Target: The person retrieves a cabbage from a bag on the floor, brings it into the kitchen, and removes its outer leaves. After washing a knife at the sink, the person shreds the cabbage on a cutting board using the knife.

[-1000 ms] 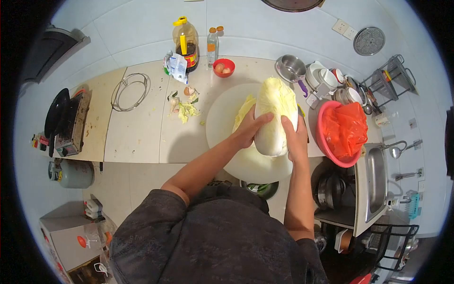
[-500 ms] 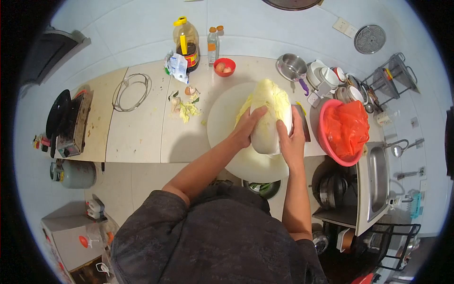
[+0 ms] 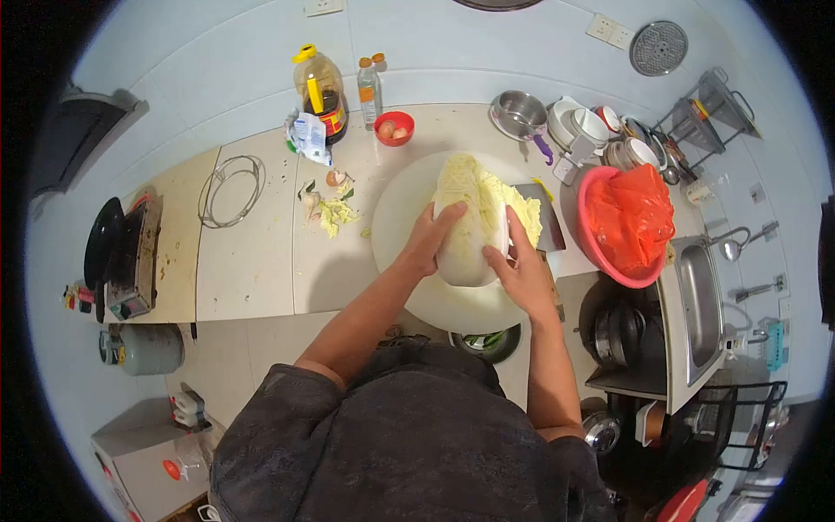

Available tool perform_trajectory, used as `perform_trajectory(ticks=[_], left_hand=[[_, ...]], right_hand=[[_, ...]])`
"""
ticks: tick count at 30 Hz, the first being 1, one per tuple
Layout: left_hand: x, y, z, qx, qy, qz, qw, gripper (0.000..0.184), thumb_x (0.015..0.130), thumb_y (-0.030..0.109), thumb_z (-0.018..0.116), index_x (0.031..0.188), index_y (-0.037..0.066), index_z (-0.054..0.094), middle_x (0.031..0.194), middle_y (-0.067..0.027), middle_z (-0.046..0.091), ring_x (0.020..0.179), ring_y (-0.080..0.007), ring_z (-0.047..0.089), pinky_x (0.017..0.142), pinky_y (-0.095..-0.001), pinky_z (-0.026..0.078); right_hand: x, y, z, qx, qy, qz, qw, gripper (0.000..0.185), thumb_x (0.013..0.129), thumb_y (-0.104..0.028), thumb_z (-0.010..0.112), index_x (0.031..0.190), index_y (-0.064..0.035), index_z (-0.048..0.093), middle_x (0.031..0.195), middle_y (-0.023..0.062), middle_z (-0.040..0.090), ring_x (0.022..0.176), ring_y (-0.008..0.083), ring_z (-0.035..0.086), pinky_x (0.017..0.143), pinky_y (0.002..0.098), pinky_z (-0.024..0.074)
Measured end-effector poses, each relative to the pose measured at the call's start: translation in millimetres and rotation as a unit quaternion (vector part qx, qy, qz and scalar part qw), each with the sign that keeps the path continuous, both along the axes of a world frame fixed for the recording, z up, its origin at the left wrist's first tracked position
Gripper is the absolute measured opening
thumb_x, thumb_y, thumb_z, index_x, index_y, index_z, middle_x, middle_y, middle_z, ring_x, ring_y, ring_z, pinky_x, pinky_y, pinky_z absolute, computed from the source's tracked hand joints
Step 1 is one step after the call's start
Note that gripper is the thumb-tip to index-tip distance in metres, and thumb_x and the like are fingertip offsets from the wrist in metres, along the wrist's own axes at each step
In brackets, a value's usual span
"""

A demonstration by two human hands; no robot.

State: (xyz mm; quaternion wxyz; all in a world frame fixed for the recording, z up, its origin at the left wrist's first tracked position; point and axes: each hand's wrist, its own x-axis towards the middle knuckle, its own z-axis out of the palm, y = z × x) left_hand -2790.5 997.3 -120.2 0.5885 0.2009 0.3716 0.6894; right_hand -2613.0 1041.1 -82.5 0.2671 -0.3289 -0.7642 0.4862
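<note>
Clasping cabbage [image 3: 470, 228] mid-frame, over board [image 3: 393, 196], L hand [image 3: 428, 239] holds its left side & R hand [image 3: 525, 278] its lower right, both equally near, w/ long axis running approx top to bottom of frame.

No text readable. Jug [image 3: 320, 97]: red-and-yellow label [image 3: 332, 122], lettering too small. Clear bottle [image 3: 368, 106]: orange label patch [image 3: 367, 93], words illegible. White packet [image 3: 310, 139]: bluish print, crumpled, blurred. Brands, numbers: can't make out on any of them.
</note>
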Motion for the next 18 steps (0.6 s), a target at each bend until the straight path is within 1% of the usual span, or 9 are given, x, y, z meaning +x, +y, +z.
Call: perform_trajectory(ticks=[1,2,4,6,8,11,14,17,18], left_hand=[[0,1,-2,0.0,0.003,0.003,1.0,0.059,0.084,0.03,0.066,0.128,-0.001,0.042,0.113,-0.0135,0.057,0.096,-0.0218,0.063,0.079,-0.0359,0.056],[1,1,-5,-0.001,0.006,0.007,1.0,0.059,0.084,0.03,0.066,0.128,-0.001,0.042,0.113,-0.0135,0.057,0.096,-0.022,0.063,0.078,-0.0358,0.056],[3,0,-7,-0.008,0.013,0.015,1.0,0.059,0.084,0.031,0.066,0.128,0.0,0.042,0.113,-0.0135,0.057,0.096,-0.0224,0.063,0.077,-0.0356,0.056],[5,1,-8,-0.018,0.023,0.024,0.999,0.059,0.083,0.031,0.067,0.127,0.0,0.042,0.112,-0.0138,0.057,0.095,-0.023,0.063,0.076,-0.0355,0.057],[8,-2,-3,-0.044,0.046,0.05,0.997,0.06,0.082,0.031,0.069,0.126,0.0,0.043,0.112,-0.0141,0.057,0.095,-0.0231,0.063,0.075,-0.0354,0.057],[11,-3,-3,-0.06,0.076,0.085,0.992,0.062,0.08,0.031,0.071,0.125,0.0,0.043,0.112,-0.015,0.056,0.094,-0.0231,0.063,0.075,-0.035,0.056],[10,-4,-7,-0.059,0.097,0.094,0.989,0.064,0.078,0.03,0.072,0.126,-0.001,0.042,0.113,-0.0156,0.056,0.094,-0.023,0.062,0.075,-0.0347,0.056],[12,-5,-8,-0.06,0.117,0.097,0.987,0.066,0.078,0.029,0.072,0.127,-0.002,0.04,0.114,-0.016,0.055,0.097,-0.0236,0.061,0.076,-0.0346,0.055],[13,-6,-8,-0.061,0.125,0.099,0.985,0.067,0.078,0.029,0.072,0.127,-0.002,0.039,0.114,-0.0162,0.055,0.098,-0.0239,0.061,0.077,-0.0346,0.055]], right_hand=[[1,-1,-1,-0.002,-0.021,0.003,1.0,0.069,0.091,-0.012,0.059,0.149,-0.0059,0.022,0.135,0.0143,0.049,0.113,0.0215,0.057,0.086,0.0324,0.0493],[0,-2,-7,0.023,-0.031,-0.008,0.999,0.068,0.091,-0.01,0.058,0.148,-0.0053,0.022,0.129,0.0187,0.054,0.107,0.0216,0.061,0.084,0.0325,0.0498],[0,-7,-9,0.127,-0.083,-0.033,0.988,0.066,0.09,-0.008,0.056,0.147,-0.0045,0.023,0.123,0.0238,0.055,0.101,0.0266,0.063,0.083,0.0345,0.0501],[-1,-10,-11,0.2,-0.099,-0.052,0.973,0.064,0.09,-0.007,0.055,0.146,-0.0037,0.025,0.119,0.0282,0.056,0.096,0.0322,0.064,0.081,0.0371,0.0503],[-2,-12,-13,0.242,-0.08,-0.067,0.965,0.063,0.089,-0.006,0.054,0.145,-0.0029,0.026,0.114,0.0318,0.055,0.09,0.0384,0.064,0.08,0.0404,0.0503],[-2,-12,-10,0.212,-0.111,-0.076,0.968,0.063,0.087,-0.005,0.054,0.144,-0.0022,0.027,0.117,0.032,0.054,0.092,0.0438,0.061,0.08,0.0447,0.0498],[-2,-11,-13,0.247,-0.092,-0.07,0.962,0.064,0.087,-0.005,0.053,0.144,-0.002,0.025,0.117,0.0325,0.054,0.091,0.0439,0.061,0.079,0.0455,0.0496],[-3,-10,-4,0.189,-0.118,-0.056,0.973,0.067,0.085,-0.003,0.053,0.144,-0.0011,0.023,0.116,0.0338,0.054,0.092,0.0451,0.06,0.081,0.0453,0.0493],[-1,-7,-3,0.188,-0.114,-0.039,0.975,0.067,0.083,-0.002,0.053,0.143,-0.0008,0.023,0.115,0.0343,0.054,0.093,0.0453,0.06,0.081,0.0457,0.0491]])
